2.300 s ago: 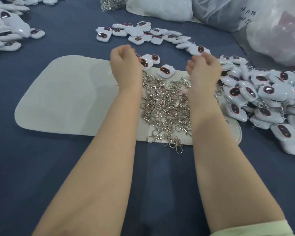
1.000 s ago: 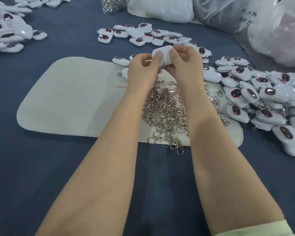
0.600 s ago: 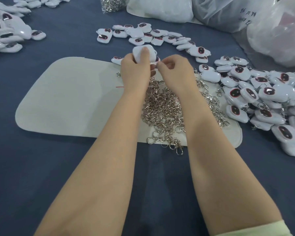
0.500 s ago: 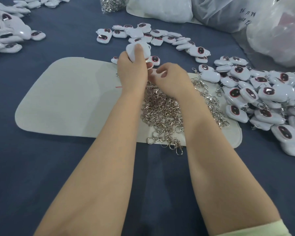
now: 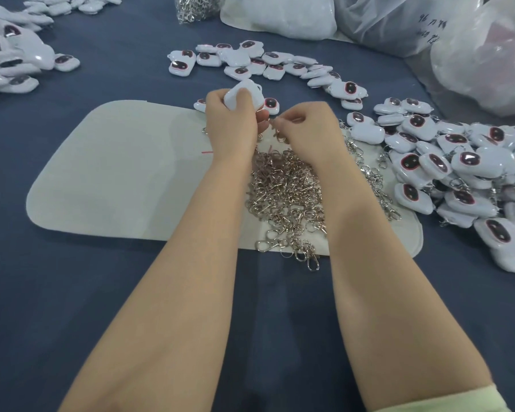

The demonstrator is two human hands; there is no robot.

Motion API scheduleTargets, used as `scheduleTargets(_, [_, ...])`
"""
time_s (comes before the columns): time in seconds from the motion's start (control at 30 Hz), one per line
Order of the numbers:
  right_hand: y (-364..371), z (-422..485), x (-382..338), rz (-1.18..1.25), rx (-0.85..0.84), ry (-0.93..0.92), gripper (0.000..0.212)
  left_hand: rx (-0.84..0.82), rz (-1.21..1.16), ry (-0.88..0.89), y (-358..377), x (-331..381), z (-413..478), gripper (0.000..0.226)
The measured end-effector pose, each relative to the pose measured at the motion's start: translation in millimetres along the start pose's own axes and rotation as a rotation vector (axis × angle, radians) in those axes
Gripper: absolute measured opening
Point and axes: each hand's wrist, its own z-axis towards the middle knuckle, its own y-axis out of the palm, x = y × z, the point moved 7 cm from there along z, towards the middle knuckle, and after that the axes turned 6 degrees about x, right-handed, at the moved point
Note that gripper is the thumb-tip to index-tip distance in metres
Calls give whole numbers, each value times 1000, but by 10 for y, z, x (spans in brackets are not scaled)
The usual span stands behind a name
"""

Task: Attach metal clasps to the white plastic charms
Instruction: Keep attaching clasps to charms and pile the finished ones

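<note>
Gripping one white charm in the left hand, fingers curled round it, lifted over the far edge of the pale mat, small loop seemingly at its upper right corner. Pinching what looks like a single clasp in the right hand, fingertips closed, just right of the left hand and nearly touching it. Too small to tell whether the clasp's gate is open. Working directly above the pile of clasps on the mat. Judged step: hooking the clasp onto the charm's loop. To do it well: keep the charm steady with the loop turned toward the right hand, not buried under the thumb. Hold the clasp by its body, press the gate open, hook through the loop, let go, check for closing. Lift the clasp clear of the pile first to avoid dragging tangled neighbours along. Probably drop the finished piece on the heap of charms at right, going by the clasps showing among them. Versus 2.3 s back: both hands then fisted and apart over the pile, no charm clearly held. Versus 1.0 s back: both hands then on the charm, now only the left. Versus 0.5 s back: right hand then lower, dipping toward the pile, now raised and brought in beside the charm. No change to mat, pile or heaps on the blue worktop.
</note>
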Motion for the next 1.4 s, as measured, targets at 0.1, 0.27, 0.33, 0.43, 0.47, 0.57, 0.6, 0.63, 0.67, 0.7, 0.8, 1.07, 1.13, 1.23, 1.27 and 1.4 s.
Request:
scheduleTargets(0.1, [-72, 32, 67, 169, 52, 63, 9, -5, -15, -35, 9, -21, -8, 4])
scheduleTargets(0.27, [-69, 22, 69, 238, 23, 70, 10, -37, 3, -63, 42, -50, -10, 9])
scheduleTargets(0.33, [-67, 24, 62, 266, 18, 68, 10, -37, 3, -63, 45, -43, -2, 10])
scheduleTargets(0.43, [-91, 31, 59, 340, 33, 73, 13, -34, 17, -71, 45, -46, 21, 20])
scheduleTargets(0.47, [-106, 32, 52, 368, 42, 72, 14, -31, 18, -76, 44, -49, 29, 24])
scheduleTargets(0.57, [-149, 28, 32, 464, 65, 64, 17, -41, 13, -96, 51, -56, 44, 30])
scheduleTargets(0.6, [-162, 26, 28, 492, 71, 63, 19, -56, 19, -98, 60, -57, 40, 27])
scheduleTargets(0.63, [-175, 23, 28, 514, 77, 65, 21, -76, 41, -96, 70, -59, 33, 22])
scheduleTargets(0.67, [-185, 26, 26, 531, 82, 68, 23, -102, 78, -87, 83, -63, 26, 19])
scheduleTargets(0.7, [-191, 27, 27, 545, 85, 75, 25, -132, 117, -74, 100, -68, 14, 18])
scheduleTargets(0.8, [-207, 35, 29, 628, 101, 115, 27, -246, 149, -41, 168, -90, -48, 19])
scheduleTargets(1.07, [-170, 25, 54, 882, 74, 204, 6, -323, 258, 32, 226, -65, -124, 18])
scheduleTargets(1.13, [-160, 23, 38, 898, 59, 199, 9, -306, 269, 28, 226, -57, -125, 19])
scheduleTargets(1.23, [-164, 22, 34, 853, 47, 189, 17, -297, 286, 32, 231, -57, -121, 15])
scheduleTargets(1.27, [-162, 24, 40, 820, 44, 184, 19, -299, 298, 49, 233, -51, -122, 15])
scheduleTargets(1.4, [-142, 42, 55, 686, 27, 139, 22, -321, 368, 150, 245, -13, -127, 10])
